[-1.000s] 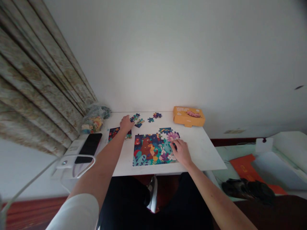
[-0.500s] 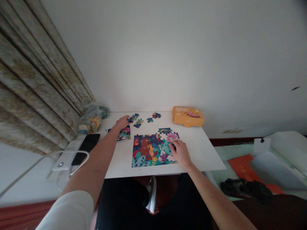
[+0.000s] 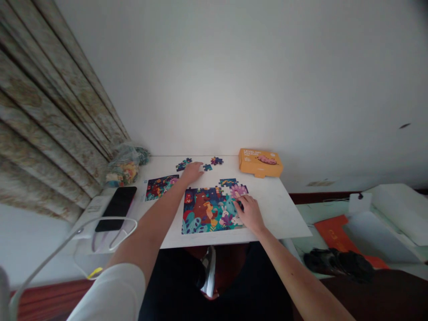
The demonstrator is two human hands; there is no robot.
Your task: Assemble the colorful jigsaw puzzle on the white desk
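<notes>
A mostly joined jigsaw puzzle (image 3: 203,211) with a bear and rabbits lies on the white table, with a gap near its upper right. My right hand (image 3: 250,213) rests on its right side, fingers apart and slightly bent. Beyond the puzzle, my left hand (image 3: 193,173) reaches over the loose pieces, thumb and finger apart. Just right of its fingertips lies a dark blue puzzle piece (image 3: 207,167). A joined cluster of pieces (image 3: 183,165) sits to its left, and another cluster (image 3: 216,161) farther right. What lies under the left palm is hidden.
A picture card (image 3: 158,188) lies left of the puzzle, partly behind my left forearm. A black phone (image 3: 117,207), a white cable (image 3: 125,218) and a plastic bag (image 3: 123,169) are at the left. An orange puzzle box (image 3: 261,162) stands at the back right.
My left hand has moved right, from the left cluster to beside the single blue piece, now covering the small joined section there. My right hand stays on the puzzle.
</notes>
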